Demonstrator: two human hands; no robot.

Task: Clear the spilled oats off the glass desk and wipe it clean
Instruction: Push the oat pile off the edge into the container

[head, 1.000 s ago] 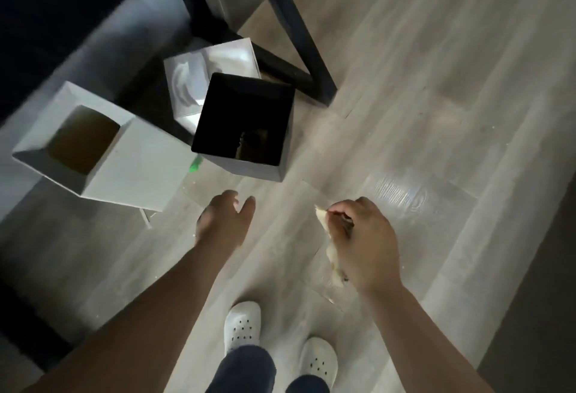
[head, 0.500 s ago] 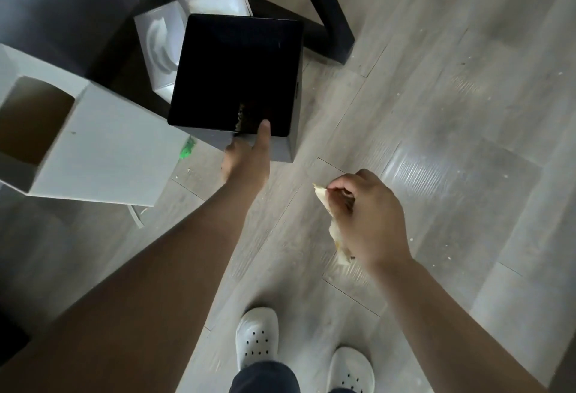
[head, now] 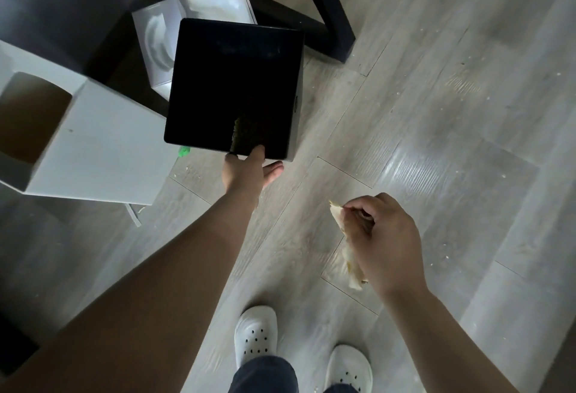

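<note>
Our L hand (head: 247,171) is at the near rim of the bin (head: 233,81), fingertips over the edge, thumb splayed to the side; we can't tell whether it grips or just touches. R hand (head: 386,243) is curled tight round a crumpled pale wad (head: 341,221), ends poking out top & bottom of the fist, above the floor (head: 436,112), well apart from the bin. Bin stands just beside a white box (head: 99,149) lying on its side. Our clogs (head: 255,333) show below.

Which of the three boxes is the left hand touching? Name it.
The black box: the left hand touches its near rim. The white box behind it and the white box on its left are untouched.
</note>
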